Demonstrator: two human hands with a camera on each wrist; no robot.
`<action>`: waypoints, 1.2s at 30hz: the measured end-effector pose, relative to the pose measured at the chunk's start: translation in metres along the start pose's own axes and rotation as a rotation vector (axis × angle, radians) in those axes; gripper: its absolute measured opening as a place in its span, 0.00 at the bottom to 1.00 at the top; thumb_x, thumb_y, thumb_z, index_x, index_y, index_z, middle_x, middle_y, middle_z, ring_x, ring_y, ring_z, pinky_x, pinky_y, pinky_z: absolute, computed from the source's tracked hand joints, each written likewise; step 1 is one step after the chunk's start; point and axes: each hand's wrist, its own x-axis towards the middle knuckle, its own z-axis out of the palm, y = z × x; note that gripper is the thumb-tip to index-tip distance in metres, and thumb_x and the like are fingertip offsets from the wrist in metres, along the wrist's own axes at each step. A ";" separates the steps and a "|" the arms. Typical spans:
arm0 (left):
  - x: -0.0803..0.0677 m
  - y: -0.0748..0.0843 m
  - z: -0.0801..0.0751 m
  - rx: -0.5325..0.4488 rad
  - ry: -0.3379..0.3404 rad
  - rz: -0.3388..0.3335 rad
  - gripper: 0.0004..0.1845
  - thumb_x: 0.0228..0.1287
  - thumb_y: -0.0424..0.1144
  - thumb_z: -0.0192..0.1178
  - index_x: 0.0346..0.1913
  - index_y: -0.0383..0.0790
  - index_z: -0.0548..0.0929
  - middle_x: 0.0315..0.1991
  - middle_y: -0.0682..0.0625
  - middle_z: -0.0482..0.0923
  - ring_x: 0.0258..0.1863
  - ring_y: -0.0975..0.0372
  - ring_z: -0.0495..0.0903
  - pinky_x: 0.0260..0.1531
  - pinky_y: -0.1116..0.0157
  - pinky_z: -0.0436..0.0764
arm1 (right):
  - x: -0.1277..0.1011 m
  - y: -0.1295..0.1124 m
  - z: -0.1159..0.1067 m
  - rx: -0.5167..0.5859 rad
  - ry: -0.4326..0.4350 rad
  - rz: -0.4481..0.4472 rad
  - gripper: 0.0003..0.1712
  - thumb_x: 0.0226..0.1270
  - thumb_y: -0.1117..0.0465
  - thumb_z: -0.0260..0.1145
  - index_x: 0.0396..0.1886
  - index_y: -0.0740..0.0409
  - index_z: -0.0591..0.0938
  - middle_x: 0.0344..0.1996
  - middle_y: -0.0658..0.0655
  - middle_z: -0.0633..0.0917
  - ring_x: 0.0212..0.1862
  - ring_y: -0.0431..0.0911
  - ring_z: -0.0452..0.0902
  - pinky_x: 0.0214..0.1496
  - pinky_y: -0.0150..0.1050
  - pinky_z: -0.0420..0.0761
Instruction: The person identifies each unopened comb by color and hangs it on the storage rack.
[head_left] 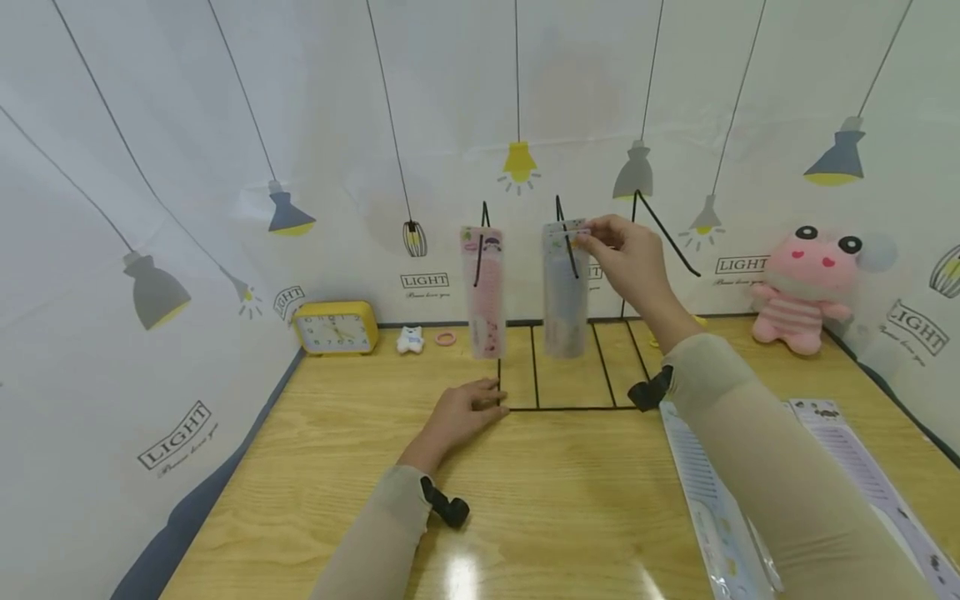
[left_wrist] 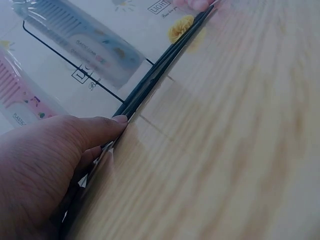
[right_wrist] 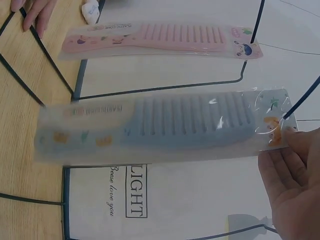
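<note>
A black wire display rack [head_left: 536, 367] stands on the wooden table against the wall, with several long hooks. At its left front corner my left hand [head_left: 462, 415] pinches the base wire, thumb on one side and fingers on the other. A packaged blue comb [right_wrist: 180, 125] hangs from the middle hook, which passes through its header card. My right hand [head_left: 630, 254] pinches the right edge of that card between thumb and fingers. In the head view another card edge shows just behind it. A packaged pink comb [head_left: 483, 292] hangs from the left hook, apart from both hands.
Beneath the right forearm lie a packaged blue comb [head_left: 693, 467] and a packaged purple comb [head_left: 855, 458]. A pink plush toy [head_left: 802, 287] sits at the back right. A yellow clock [head_left: 335, 327], a small white figure [head_left: 409, 339] and a pink ring [head_left: 446, 339] stand along the back left.
</note>
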 end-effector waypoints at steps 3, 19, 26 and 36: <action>0.001 0.000 0.000 0.001 0.004 -0.001 0.21 0.70 0.53 0.62 0.62 0.52 0.84 0.71 0.53 0.71 0.73 0.58 0.64 0.72 0.51 0.62 | -0.002 0.002 -0.002 -0.009 0.009 -0.004 0.19 0.72 0.46 0.66 0.52 0.53 0.85 0.46 0.53 0.89 0.48 0.45 0.85 0.52 0.44 0.82; 0.000 0.001 0.000 0.003 0.020 -0.004 0.20 0.70 0.52 0.63 0.61 0.51 0.85 0.70 0.54 0.71 0.73 0.58 0.65 0.73 0.53 0.62 | -0.059 0.036 -0.020 0.002 -0.031 0.138 0.29 0.64 0.33 0.66 0.50 0.49 0.88 0.44 0.50 0.89 0.46 0.41 0.84 0.47 0.36 0.81; 0.001 -0.001 0.002 0.012 0.017 -0.001 0.20 0.70 0.52 0.63 0.61 0.52 0.84 0.70 0.54 0.71 0.73 0.59 0.65 0.73 0.52 0.62 | -0.093 0.055 -0.040 -0.038 -0.101 0.208 0.29 0.63 0.31 0.66 0.48 0.48 0.88 0.44 0.49 0.89 0.44 0.39 0.82 0.41 0.31 0.79; 0.000 -0.001 0.001 0.015 0.010 0.000 0.21 0.71 0.53 0.62 0.62 0.52 0.84 0.70 0.54 0.71 0.73 0.59 0.65 0.73 0.52 0.61 | -0.138 0.091 -0.078 -0.020 -0.152 0.319 0.29 0.67 0.35 0.65 0.55 0.52 0.84 0.47 0.45 0.86 0.48 0.36 0.78 0.48 0.35 0.77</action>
